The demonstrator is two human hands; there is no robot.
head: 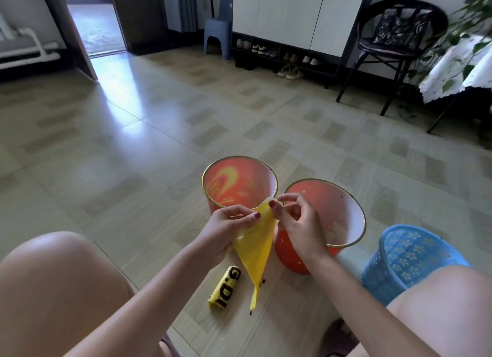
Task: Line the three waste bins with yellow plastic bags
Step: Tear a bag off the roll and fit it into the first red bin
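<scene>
A folded yellow plastic bag (255, 250) hangs between my hands, its narrow tail pointing down to the floor. My left hand (226, 231) grips its upper left edge. My right hand (298, 218) pinches the top corner with thumb and forefinger. Behind the hands stand two red bins with gold rims, one on the left (215, 167) and one on the right (354, 205). A blue latticed bin (410, 255) stands at the right by my knee. A yellow roll of bags (226, 287) with black letters lies on the floor below the bag.
My knees frame the view at bottom left (58, 282) and bottom right (447, 311). Tiled floor (159, 133) stretches ahead. A shoe cabinet (287, 23), a blue stool (217, 34), a black chair (394, 42) and a cloth-covered table (460, 71) line the far side.
</scene>
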